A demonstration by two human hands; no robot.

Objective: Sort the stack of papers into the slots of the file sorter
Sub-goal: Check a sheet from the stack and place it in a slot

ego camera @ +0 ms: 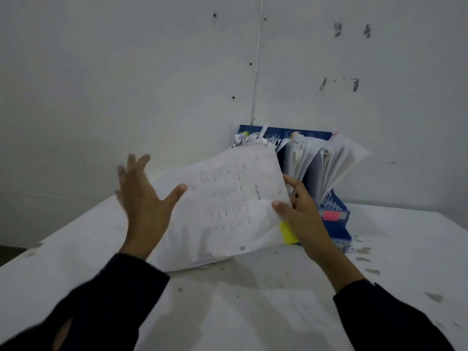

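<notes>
Our right hand (301, 214) has its grip on the right edge of the stack of papers (220, 211), thumb on the top sheet and fingers curled behind it, so the stack stands tilted with its lower edge on the white bench (253, 312). Our left hand (141, 198) is spread wide open, fingers straight and blurred, only the thumb tip meeting the stack's left edge. Just behind the stack, in the corner by the wall, stands the blue file sorter (334, 211), its slots already stuffed with fanned papers.
</notes>
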